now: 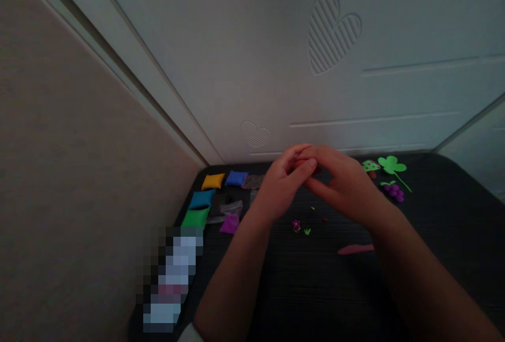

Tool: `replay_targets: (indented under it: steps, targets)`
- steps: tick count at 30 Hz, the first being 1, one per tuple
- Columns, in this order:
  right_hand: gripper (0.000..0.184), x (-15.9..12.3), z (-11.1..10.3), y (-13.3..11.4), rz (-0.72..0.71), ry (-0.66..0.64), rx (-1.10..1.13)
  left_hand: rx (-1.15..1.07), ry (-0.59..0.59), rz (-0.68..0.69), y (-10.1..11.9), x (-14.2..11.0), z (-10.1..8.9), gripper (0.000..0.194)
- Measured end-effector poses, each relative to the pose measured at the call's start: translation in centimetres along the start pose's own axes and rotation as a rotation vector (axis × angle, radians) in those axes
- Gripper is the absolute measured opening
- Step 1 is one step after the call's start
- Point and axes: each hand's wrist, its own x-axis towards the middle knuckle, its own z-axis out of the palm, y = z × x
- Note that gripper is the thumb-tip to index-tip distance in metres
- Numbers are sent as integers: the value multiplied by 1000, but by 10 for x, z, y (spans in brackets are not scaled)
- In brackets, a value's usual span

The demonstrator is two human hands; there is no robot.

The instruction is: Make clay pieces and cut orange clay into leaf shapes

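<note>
Above the far part of the dark table, my left hand [278, 184] and my right hand [343, 184] are cupped together, palms facing and fingers overlapping. Both are closed; whatever lies between the palms is hidden. On the tabletop below them sits a small purple clay flower [295, 223] with green bits at its base. Beside it lies a tiny green leaf piece [307, 231], and a small reddish crumb [325, 220] is further right. A pink modelling knife [355, 249] lies partly behind my right forearm.
Along the left edge are a yellow packet [213, 181], a blue packet [236, 178], a teal packet [202, 199], a green packet [196, 218] and a purple packet [230, 223]. At right lie a green clover [391, 164], purple grapes [393, 191] and a spotted mushroom [371, 166]. A white panel [252, 84] stands behind.
</note>
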Motion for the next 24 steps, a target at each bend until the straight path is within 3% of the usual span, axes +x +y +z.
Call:
replay_targets:
  steps: [24]
  targets:
    - [24,-1,-1,0,-5,-3,-2,-10,-6,14,-2,0,0,32]
